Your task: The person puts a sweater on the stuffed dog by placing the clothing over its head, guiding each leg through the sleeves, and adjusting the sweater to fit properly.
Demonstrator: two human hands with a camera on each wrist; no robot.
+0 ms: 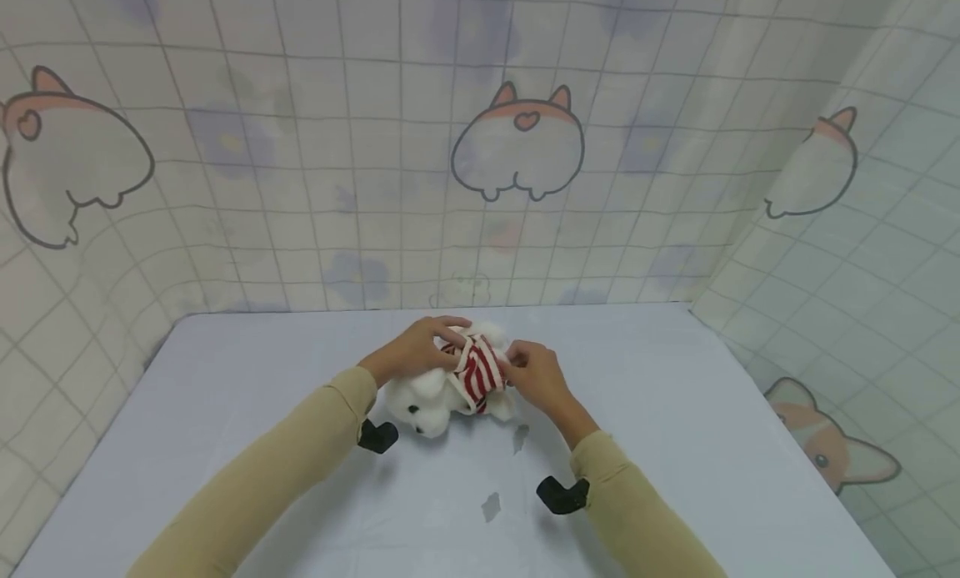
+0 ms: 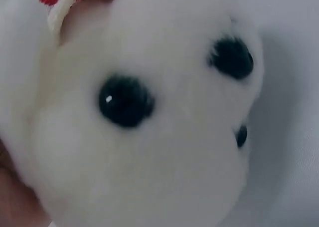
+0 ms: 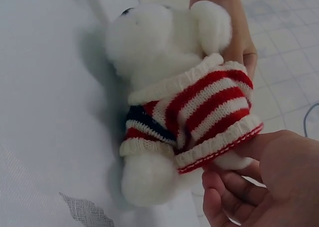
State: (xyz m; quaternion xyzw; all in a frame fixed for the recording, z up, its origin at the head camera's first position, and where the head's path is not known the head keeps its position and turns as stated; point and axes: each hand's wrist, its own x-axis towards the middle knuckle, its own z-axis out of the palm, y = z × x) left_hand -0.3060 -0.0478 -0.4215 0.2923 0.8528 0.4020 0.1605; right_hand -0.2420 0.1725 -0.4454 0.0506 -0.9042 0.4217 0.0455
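A white plush toy dog lies on its side on the table, its head toward the left. It wears a knitted sweater with red and white stripes, white ribbed edges and a dark blue patch. My left hand grips the sweater at the neck end, a digit tucked under the collar edge in the left wrist view. The plush head, with its black eyes, fills most of that view. With thumb and fingers, my right hand pinches the sweater's bottom hem near the toy's hind legs.
The pale table runs back to a curtain with a grid and corgi print, which also hangs along both sides. Grey patches mark the tabletop. Black wrist mounts stick out from the beige sleeves.
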